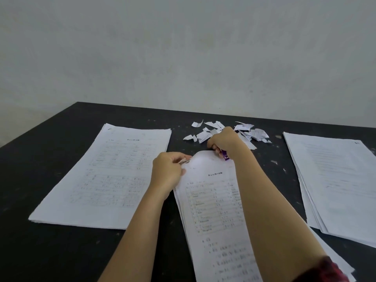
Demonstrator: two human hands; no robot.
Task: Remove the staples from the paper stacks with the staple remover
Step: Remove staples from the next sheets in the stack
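Centre paper stack [213, 210] nearest on desk [50, 139], left hand [166, 171] pinching its upper left corner, right hand [223, 142] curled round purple staple remover [224, 156] at its top edge, second stack [105, 180] to left, third stack [335, 180] to right, torn paper scraps [250, 132] farthest.

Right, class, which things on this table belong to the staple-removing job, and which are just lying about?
Job in hand:
- middle paper stack, its corner pinched by the left hand
- purple staple remover, held in the right hand
- left paper stack
- right paper stack

Lying about:
- torn paper scraps, beyond the hands on the black table
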